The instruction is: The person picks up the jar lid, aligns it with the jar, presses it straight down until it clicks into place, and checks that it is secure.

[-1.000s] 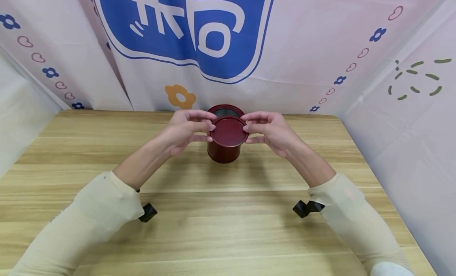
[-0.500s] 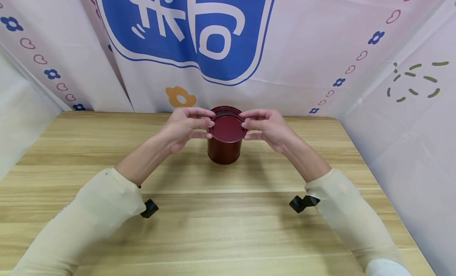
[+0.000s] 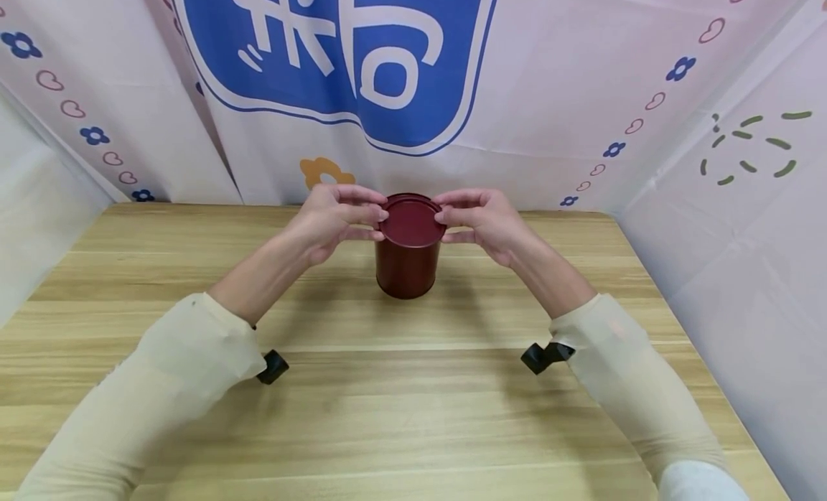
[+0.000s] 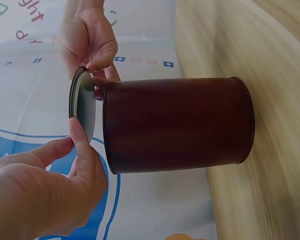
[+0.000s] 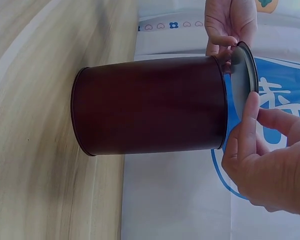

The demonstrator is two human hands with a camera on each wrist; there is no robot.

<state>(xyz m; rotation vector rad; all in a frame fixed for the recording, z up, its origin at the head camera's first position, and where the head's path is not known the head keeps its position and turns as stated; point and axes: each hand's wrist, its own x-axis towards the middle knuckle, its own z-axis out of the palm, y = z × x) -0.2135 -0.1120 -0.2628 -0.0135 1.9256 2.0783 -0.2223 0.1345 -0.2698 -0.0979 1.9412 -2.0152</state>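
Note:
A dark red cylindrical canister [image 3: 405, 271] stands upright near the back of the table. Its round lid [image 3: 412, 222] is red on top and silvery underneath. My left hand [image 3: 332, 221] pinches the lid's left edge, and my right hand [image 3: 481, 221] pinches its right edge. In the left wrist view a gap shows between the lid [image 4: 86, 107] and the rim of the canister [image 4: 180, 125], and the lid sits slightly tilted over the mouth. The same gap appears beside the canister [image 5: 150, 107] in the right wrist view. The inside of the canister is hidden.
The wooden table [image 3: 400, 400] reaches toward me from a printed cloth [image 3: 549, 92] hanging right behind the canister. More cloth [image 3: 743, 221] encloses the right side. A black wrist mount [image 3: 274, 367] juts from my left sleeve, another mount [image 3: 545, 356] from my right.
Both hands have moved the lid up and away from me in the head view, so it now covers more of the canister's mouth. The canister has stayed in place.

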